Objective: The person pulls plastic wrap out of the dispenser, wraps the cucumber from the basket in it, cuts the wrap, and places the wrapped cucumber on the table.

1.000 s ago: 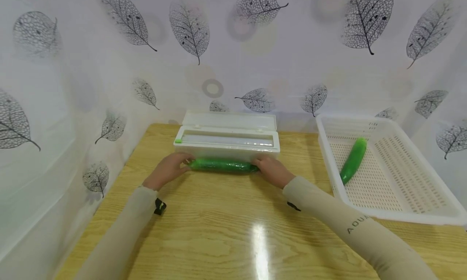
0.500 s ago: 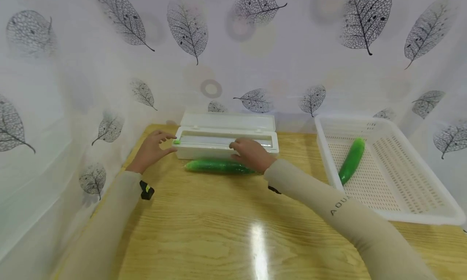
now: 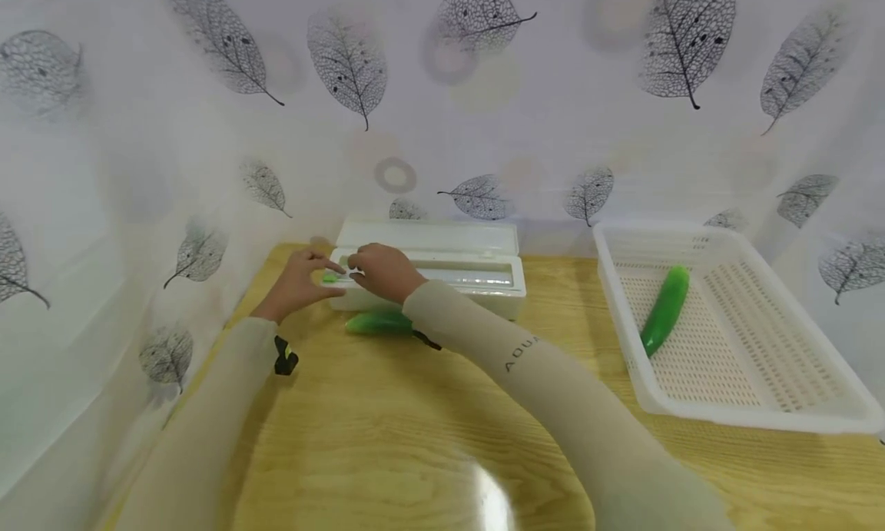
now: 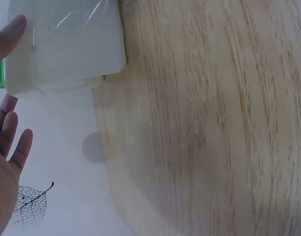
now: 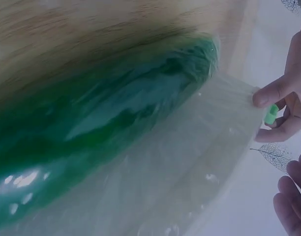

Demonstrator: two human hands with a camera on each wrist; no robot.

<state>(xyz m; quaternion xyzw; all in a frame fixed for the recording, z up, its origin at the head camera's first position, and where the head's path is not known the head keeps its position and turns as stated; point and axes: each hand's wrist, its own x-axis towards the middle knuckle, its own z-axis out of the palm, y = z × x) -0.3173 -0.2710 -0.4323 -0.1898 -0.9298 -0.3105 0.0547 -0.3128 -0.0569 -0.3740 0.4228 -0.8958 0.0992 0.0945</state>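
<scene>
Box (image 3: 501, 306), one only, rests on the worktop (image 3: 387, 439) with its long axis running from side to side and its single lid (image 3: 429, 235) folded open along the far edge. One green tab (image 5: 270, 114) sits at the box's left end, within the left hand's grip.

Of the two hands, the left hand (image 3: 296, 281) is at that end, thumb and forefinger bowed well apart with the tab in the gap between them; it does not appear clamped on anything. The right hand (image 3: 389, 272) is above the box's left part, just beside the left fingertips, its fingers bent; whether this grip has hold of anything cannot be told.

Two cucumbers show. One wrapped cucumber (image 3: 379, 323) lies just in front of the box, parallel to it, pale tip pointing left, its other end hidden behind the right wrist. Clear film (image 5: 155, 162) spreads beside it.

Well to the box's right stands one white basket (image 3: 760, 417). Against its left side lies the other cucumber (image 3: 666, 308), slanted, its paler end pointing away and rightward.
</scene>
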